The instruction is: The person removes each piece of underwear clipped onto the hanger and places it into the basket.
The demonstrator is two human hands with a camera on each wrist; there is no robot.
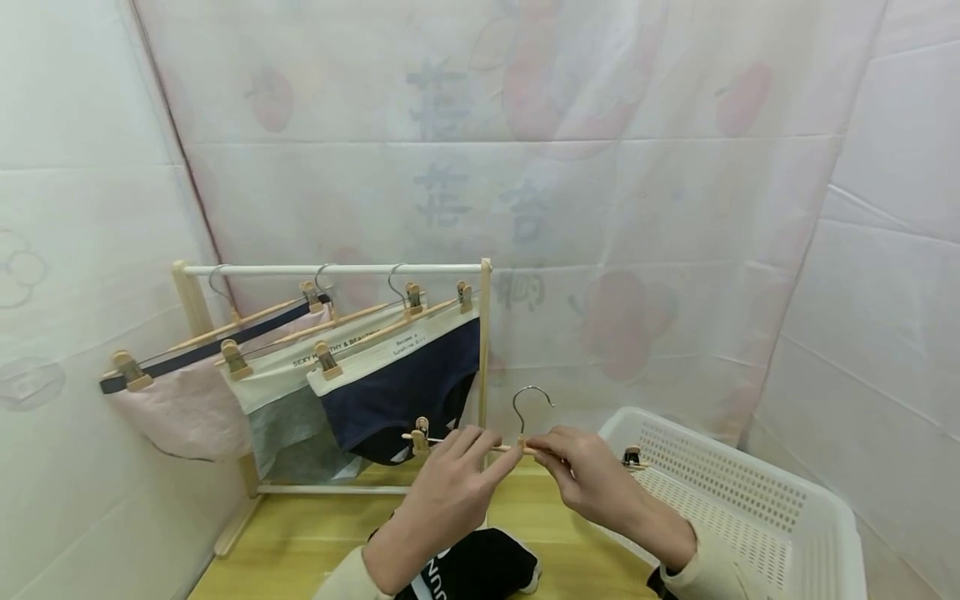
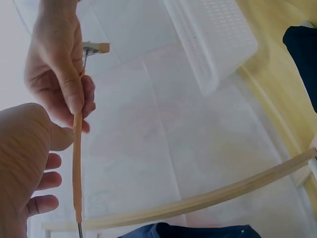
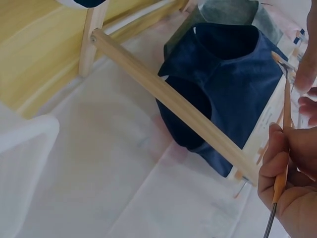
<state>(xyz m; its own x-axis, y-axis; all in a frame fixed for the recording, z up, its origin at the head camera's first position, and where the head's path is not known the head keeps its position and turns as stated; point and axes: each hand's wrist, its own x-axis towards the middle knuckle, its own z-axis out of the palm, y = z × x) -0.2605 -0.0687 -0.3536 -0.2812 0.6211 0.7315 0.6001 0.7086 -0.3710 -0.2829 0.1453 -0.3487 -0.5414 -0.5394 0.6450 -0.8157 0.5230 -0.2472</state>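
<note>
Head view has both forearms in cream sleeves point(image 1: 352, 577) reaching up from the near edge, wrists angled inward, so that the left hand point(image 1: 453, 479) and right hand point(image 1: 600, 482) meet close to the middle of a wooden clip hanger point(image 1: 521, 442). The hanger is held level off the table point(image 1: 570, 542), just right of the rack point(image 1: 484, 350) and left of the white basket point(image 1: 727, 457), its metal hook point(image 1: 515, 408) rising between the hands. The right grip is closed on the bar, fingers curled behind and thumb in front. The left thumb touches the bar with the fingers bent beside it; whether they pinch it too, I cannot tell.

Only the head view shows the hook clearly, along with the lettering on the white waistband of the navy briefs point(image 1: 405, 392) and most of the black garment point(image 1: 487, 562) lying on the near part of the table. Left wrist view gives the gap between the left fingers point(image 2: 45, 181) and the bar, which the back of that hand hides from above. Right wrist view shows the right fingers wrapped about the bar, and the leg openings of the navy briefs, seen from below.
</note>
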